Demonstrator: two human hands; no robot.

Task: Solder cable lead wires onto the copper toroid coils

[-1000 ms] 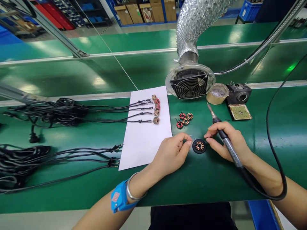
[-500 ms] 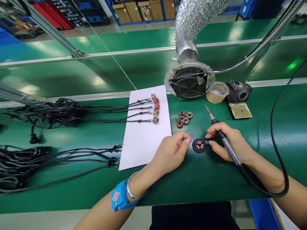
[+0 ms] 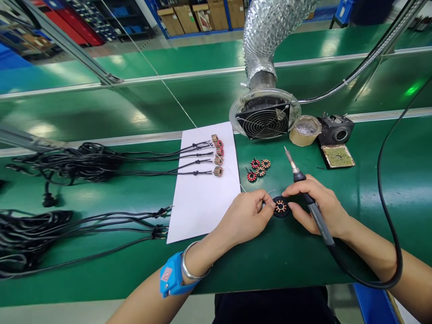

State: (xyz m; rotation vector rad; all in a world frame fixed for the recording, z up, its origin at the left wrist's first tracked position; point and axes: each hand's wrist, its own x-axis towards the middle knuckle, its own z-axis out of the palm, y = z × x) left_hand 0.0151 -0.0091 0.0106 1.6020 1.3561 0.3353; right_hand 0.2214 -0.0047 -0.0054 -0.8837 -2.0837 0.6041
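A small copper-wound coil (image 3: 281, 206) lies on a round black base on the bench in front of me. My left hand (image 3: 249, 216) is closed in a pinch on thin solder wire (image 3: 243, 186), which runs down from the upper left; its fingertips are at the base's left edge. My right hand (image 3: 319, 200) grips a soldering iron (image 3: 319, 218), tip pointing up and away from the coil. The thumb and index finger of that hand reach the base's right edge. Just beyond the hands sits a cluster of several small red and copper coils (image 3: 259, 170).
Black cables (image 3: 148, 173) end at coils on a white sheet (image 3: 199, 207); more cables (image 3: 111, 225) lie nearer. A fume extractor (image 3: 265, 117) hangs over the bench's back. Beside it stand a round tub (image 3: 305, 130) and an iron stand with sponge (image 3: 337, 155).
My left hand has moved slightly right, up to the base's edge, and the solder wire shows more clearly. My right fingers have come in to the base, the iron shifting a little left.
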